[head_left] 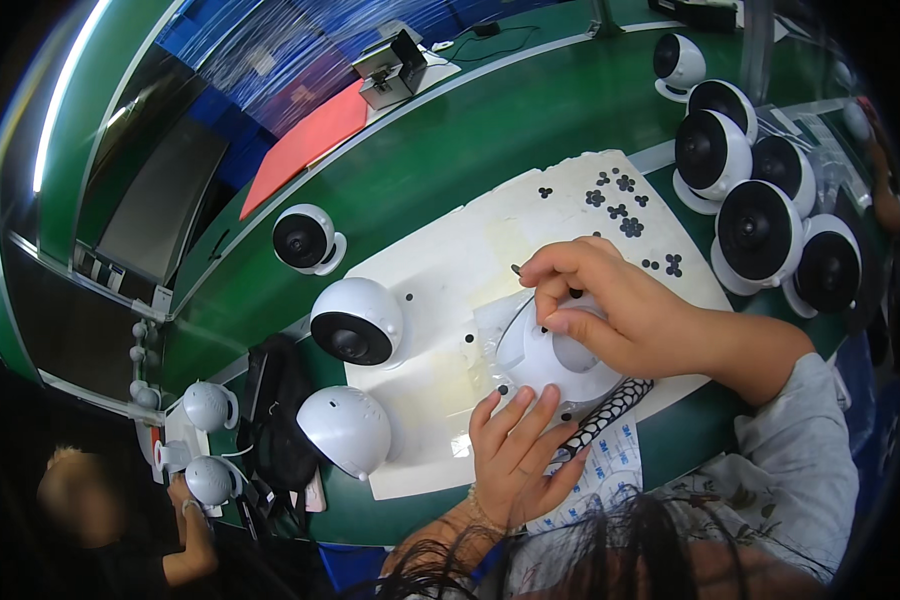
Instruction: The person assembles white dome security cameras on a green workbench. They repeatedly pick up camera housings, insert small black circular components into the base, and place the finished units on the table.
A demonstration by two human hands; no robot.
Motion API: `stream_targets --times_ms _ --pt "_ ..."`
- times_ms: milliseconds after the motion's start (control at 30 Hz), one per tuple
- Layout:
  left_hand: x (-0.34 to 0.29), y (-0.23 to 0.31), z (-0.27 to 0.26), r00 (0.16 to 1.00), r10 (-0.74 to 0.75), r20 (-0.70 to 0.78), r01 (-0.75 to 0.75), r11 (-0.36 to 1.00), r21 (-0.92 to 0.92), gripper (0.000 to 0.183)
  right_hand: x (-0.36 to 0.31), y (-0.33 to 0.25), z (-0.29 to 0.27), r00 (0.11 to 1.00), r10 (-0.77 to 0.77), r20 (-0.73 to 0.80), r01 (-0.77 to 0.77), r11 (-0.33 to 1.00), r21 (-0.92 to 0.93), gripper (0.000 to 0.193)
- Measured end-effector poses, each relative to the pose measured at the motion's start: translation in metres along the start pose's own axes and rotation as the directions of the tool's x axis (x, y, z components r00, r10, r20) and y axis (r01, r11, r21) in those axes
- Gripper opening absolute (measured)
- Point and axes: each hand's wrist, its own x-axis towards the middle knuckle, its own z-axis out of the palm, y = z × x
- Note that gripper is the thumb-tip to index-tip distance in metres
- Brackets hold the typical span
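A white rounded camera housing (555, 365) lies on clear plastic over a pale cardboard sheet (450, 270), between my hands. My left hand (518, 450) has its fingers stretched and spread, their tips at the housing's near edge. Beside its thumb is a strip with a black-and-white cell pattern (610, 412); whether the thumb touches it is unclear. Over the top of the housing my right hand (600, 305) is closed in a pinch. A small black dot shows at its fingertips, but I cannot make out what they hold.
Two white cameras (355, 322) stand left on the sheet, another camera (308, 240) beyond it. Several more (755, 230) cluster at right. Small black pads (630, 227) lie scattered. A black bag (278, 400) is at left, where another person's hand (182, 490) touches a white camera.
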Motion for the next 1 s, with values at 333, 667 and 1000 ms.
stream_targets --times_ms 333,667,1000 --pt "0.000 0.001 0.001 1.000 0.001 -0.005 -0.001 1.000 -0.004 0.023 -0.001 0.003 0.006 1.000 0.001 -0.004 -0.002 1.000 -0.026 0.039" --pt "0.002 -0.005 0.004 0.999 0.037 -0.028 -0.037 0.999 0.018 0.023 -0.022 -0.009 0.002 0.978 -0.193 0.073 0.202 0.813 -0.547 0.025" --pt "0.002 -0.008 0.006 0.997 0.055 -0.057 -0.055 0.998 -0.008 0.022 -0.049 -0.001 -0.001 1.000 -0.004 0.029 0.008 0.990 -0.139 0.008"
